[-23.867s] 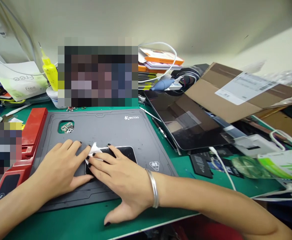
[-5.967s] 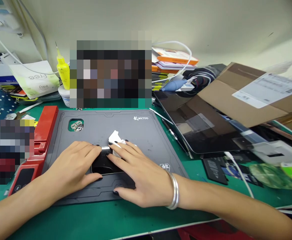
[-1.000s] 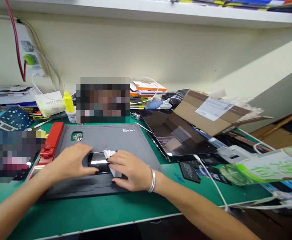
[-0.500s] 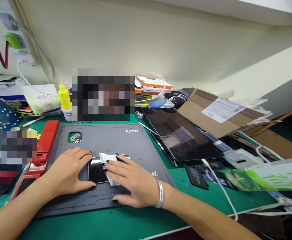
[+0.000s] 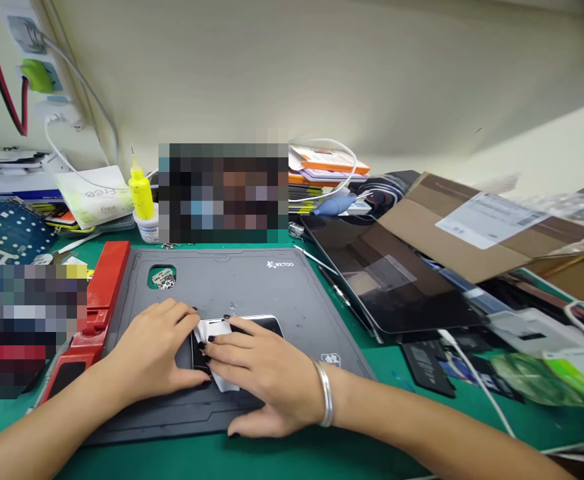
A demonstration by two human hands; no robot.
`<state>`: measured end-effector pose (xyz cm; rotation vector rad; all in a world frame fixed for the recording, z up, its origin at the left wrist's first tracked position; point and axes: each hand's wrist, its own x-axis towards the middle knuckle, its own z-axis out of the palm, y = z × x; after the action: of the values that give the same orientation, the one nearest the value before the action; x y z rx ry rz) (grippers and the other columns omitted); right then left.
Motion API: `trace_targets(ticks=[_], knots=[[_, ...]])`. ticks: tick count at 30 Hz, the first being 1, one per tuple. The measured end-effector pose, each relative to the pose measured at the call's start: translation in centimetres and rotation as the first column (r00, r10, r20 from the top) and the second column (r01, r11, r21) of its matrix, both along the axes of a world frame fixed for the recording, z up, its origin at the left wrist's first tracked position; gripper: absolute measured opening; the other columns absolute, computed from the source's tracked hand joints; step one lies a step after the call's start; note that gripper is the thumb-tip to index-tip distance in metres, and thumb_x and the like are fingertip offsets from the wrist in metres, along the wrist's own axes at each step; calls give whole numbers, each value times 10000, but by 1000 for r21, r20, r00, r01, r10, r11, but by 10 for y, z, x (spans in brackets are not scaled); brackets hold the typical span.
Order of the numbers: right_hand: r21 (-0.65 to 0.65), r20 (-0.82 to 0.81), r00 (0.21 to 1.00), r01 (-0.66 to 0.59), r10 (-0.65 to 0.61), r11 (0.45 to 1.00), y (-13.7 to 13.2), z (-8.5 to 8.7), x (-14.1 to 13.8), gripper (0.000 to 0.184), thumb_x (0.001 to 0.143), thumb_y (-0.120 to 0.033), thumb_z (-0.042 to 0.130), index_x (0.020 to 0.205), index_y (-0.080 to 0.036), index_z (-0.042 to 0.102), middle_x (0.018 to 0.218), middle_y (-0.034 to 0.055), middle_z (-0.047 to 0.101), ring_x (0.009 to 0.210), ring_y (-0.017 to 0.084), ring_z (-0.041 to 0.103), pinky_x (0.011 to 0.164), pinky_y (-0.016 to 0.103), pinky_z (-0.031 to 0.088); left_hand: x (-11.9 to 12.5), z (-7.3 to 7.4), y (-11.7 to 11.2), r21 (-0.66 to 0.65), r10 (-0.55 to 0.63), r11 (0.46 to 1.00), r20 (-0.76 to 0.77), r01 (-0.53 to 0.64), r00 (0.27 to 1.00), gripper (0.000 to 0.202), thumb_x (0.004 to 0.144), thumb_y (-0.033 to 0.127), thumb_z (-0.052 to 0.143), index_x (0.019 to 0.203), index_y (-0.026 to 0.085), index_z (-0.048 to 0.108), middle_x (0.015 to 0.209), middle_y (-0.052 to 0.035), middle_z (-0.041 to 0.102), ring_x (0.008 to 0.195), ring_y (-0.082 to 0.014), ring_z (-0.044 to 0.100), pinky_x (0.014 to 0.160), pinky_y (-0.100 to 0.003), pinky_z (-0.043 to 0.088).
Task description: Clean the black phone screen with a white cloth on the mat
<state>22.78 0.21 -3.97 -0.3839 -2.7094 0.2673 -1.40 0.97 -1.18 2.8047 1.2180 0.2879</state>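
A phone [image 5: 272,325] with a dark, glossy screen lies flat on the grey work mat [image 5: 252,287]. My left hand [image 5: 155,350] grips the phone's left end, fingertips at the far edge and thumb at the near edge. On the screen, close to that end, is a folded white wipe [image 5: 218,329]. My right hand [image 5: 272,370] presses the wipe down with its fingers extended together, its thumb apart over the mat. This hand hides much of the phone's middle and near side.
A red tool [image 5: 108,277] lies along the mat's left edge. Right of the mat are a pen-like tool [image 5: 342,293], a large dark screen panel [image 5: 392,280] and a cardboard box [image 5: 422,207]. A yellow bottle [image 5: 141,193] stands behind, near a power strip [image 5: 47,73].
My right hand has slid the white wipe left along the phone, nearer its left end. My left hand keeps its grip there. The whole view has shifted slightly.
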Motion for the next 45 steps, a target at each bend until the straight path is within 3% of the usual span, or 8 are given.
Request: trace_targets(ticks=[6,10,15,18,23,33,42,45], knots=[[-17,46,996,72,-71,997,2,10,0,639,850,-585,647,1242,-83,603,1302,166,640,1178,297,580,1106,508,329,1,0,-3,1,-3,1000,19,3,1000,613,646,495,846,1098,142,627,1112,-138,684,956,-312,643,800,-469,569],[-38,57,998,-28,30,999,-2,10,2,614,895,-592,585,1249,-91,602,1304,152,641,1176,282,577,1121,500,323,1,1,-4,-6,3,1000,29,-3,1000,547,690,472,806,1100,158,626,1141,-142,681,975,-309,641,816,-474,569],[-12,-39,999,38,-38,999,0,4,2,737,878,-593,589,1315,-3,539,1378,243,557,1248,313,539,1118,480,342,2,4,-5,-18,-7,1000,33,7,999,619,657,521,836,1104,149,623,1134,-145,681,967,-313,643,808,-480,576],[5,-34,999,-5,5,1000,-1,4,2,661,899,-590,569,1258,-36,590,1303,203,618,1187,313,570,1114,512,337,3,6,-5,-4,-5,1000,32,5,999,607,658,502,843,1096,144,625,1126,-145,682,962,-315,647,800,-479,578],[-31,32,997,67,-66,997,-2,7,3,649,881,-592,605,1288,-87,585,1318,180,620,1235,315,546,1144,596,278,2,5,-5,-6,4,1000,37,-4,999,609,670,503,828,1133,166,621,1154,-136,682,1000,-314,645,843,-483,570],[-64,88,991,106,-100,992,-10,5,4,830,862,-693,547,1377,-42,522,1429,212,542,1369,346,442,1212,607,101,2,5,-5,-20,5,1000,27,-5,1000,614,679,514,817,1146,181,598,1164,-133,678,1004,-311,639,850,-468,562],[-197,128,989,102,-78,975,-6,9,0,844,852,-674,592,1429,-71,468,1491,196,481,1432,332,369,1223,576,-4,4,4,-5,-40,25,999,16,-24,1000,569,682,522,798,1107,195,606,1134,-118,678,988,-307,633,833,-448,549],[-229,117,993,53,-27,972,-7,10,-1,828,869,-668,570,1436,-75,458,1506,177,470,1441,313,359,1228,551,-28,5,3,-6,-26,15,1000,19,-15,1000,495,703,434,781,1087,174,608,1133,-129,673,974,-303,629,812,-444,547]])
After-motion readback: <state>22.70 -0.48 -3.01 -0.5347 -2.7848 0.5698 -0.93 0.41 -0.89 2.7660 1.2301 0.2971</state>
